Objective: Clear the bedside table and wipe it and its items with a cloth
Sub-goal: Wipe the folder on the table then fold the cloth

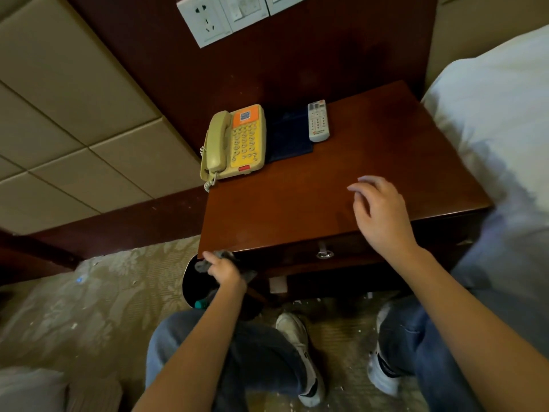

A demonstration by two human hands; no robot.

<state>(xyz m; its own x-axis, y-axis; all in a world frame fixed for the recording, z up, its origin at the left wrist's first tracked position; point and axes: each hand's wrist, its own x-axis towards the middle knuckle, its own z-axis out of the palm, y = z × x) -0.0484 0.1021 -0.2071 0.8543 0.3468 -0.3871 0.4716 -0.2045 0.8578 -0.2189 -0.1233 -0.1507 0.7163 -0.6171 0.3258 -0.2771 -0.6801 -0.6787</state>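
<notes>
The dark wooden bedside table (371, 162) fills the middle of the head view. At its back left stand a yellow telephone (237, 144), a dark blue folder (289, 135) and a white remote control (318, 121). My left hand (224, 270) grips a grey cloth (205, 264) at the table's front left corner, just below the top edge. My right hand (380, 212) hovers over the front right part of the top, fingers loosely curled and holding nothing.
A black bin (193, 285) stands on the carpet under the table's left corner. A drawer with a metal pull (324, 253) faces me. A white bed (505, 129) lies to the right; wall sockets (208, 19) sit above. My legs and shoes are below.
</notes>
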